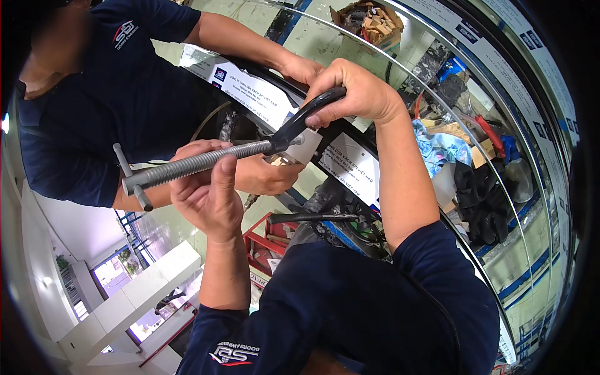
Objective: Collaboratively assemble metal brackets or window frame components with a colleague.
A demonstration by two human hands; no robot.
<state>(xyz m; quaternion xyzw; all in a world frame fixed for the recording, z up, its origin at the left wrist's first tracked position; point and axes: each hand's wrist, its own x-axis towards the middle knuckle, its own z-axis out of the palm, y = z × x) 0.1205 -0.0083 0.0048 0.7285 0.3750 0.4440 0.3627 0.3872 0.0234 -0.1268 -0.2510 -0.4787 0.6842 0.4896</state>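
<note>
A C-clamp [206,162] with a black curved frame and a long grey threaded screw lies slantwise in front of me. My right hand [362,94] is closed round the upper end of the black frame. Around the screw, my left hand [209,203] has its fingers behind and its thumb at the front, near the T-bar handle [132,176]. The clamp's screw end is at a light grey block [306,147] by a dark profile covered with white printed film [350,165]. A co-worker's hand [269,175] is at that block, and their other hand [303,69] rests on the profile.
The co-worker [119,106] stands close at the left. A long curved frame edge [500,175] sweeps along the right. Beyond it lie a blue cloth [445,147], black bundles and scraps. A cardboard box of wood pieces [375,28] sits far back; a red toolbox [265,240] is below.
</note>
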